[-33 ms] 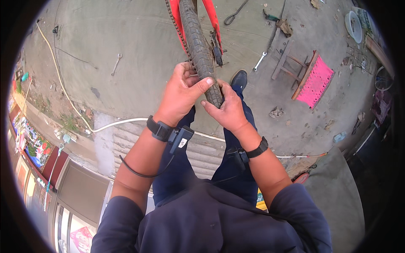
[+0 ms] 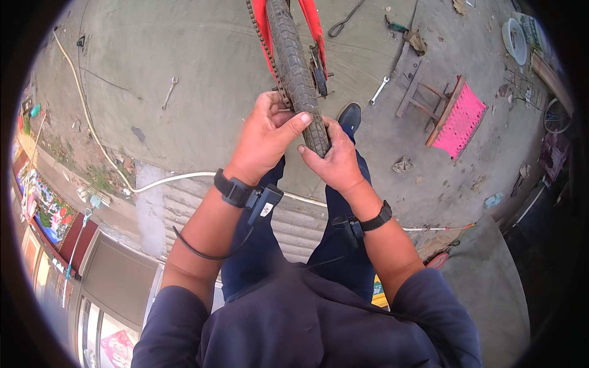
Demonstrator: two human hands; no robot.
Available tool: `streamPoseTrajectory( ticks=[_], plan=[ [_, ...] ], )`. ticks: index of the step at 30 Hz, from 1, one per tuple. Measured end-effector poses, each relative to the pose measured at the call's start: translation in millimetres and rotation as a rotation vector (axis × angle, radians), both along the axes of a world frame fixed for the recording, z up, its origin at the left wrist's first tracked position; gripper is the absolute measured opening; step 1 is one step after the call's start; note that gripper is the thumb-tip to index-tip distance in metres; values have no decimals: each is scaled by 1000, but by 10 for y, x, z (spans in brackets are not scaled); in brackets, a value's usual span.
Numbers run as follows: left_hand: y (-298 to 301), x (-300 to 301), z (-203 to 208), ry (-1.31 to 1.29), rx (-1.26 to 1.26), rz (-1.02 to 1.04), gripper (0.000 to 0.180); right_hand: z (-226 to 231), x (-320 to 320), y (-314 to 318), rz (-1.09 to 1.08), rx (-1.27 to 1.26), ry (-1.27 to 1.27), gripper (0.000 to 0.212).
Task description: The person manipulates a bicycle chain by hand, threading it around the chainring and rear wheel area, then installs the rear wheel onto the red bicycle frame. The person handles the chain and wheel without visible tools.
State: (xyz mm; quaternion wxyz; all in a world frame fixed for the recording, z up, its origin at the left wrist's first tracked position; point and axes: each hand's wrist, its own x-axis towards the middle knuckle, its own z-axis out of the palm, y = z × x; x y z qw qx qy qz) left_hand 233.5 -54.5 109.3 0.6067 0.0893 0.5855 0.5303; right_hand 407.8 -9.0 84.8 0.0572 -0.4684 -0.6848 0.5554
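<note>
A worn black bicycle tyre (image 2: 293, 67) runs down from the top between the red frame arms (image 2: 311, 23). My left hand (image 2: 268, 138) grips its left side, thumb pressed on the tread and fingers curled behind. On the opposite side my right hand (image 2: 334, 156) wraps round the tyre's near end, the thumb close to the tread and the other fingers partly hidden. The bicycle chain (image 2: 261, 38) passes along the tyre's left, down to my left fingers. Near the wheel's axle on the right is a dark metal bracket (image 2: 319, 80).
Spanners lie on the ground, one at left (image 2: 170, 92) and one at right (image 2: 379, 91). A wooden stool with a pink woven seat (image 2: 459, 118) rests tipped on the right. A pale hose (image 2: 178, 177) crosses behind my legs. A white basin (image 2: 514, 41) is far right.
The tyre and red frame appear slightly further right. My right hand has shifted a little rightward with them; both hands keep their hold.
</note>
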Motion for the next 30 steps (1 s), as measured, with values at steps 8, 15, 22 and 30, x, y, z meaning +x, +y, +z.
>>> streamPoseTrajectory(
  ticks=[8,15,22,30],
  plan=[
    [-572,-215,-621,298,-176,-194,26,2,12,45,-52,-128,74,63],
    [-742,-23,-944,498,-152,-245,25,-44,85,223,136,-65,53,70],
    [-721,-6,-1037,974,227,-305,19,-188,30,327,134,-340,193,75],
    [-794,34,-1443,513,265,-131,23,-302,58,302,169,-287,341,81]
  ],
)
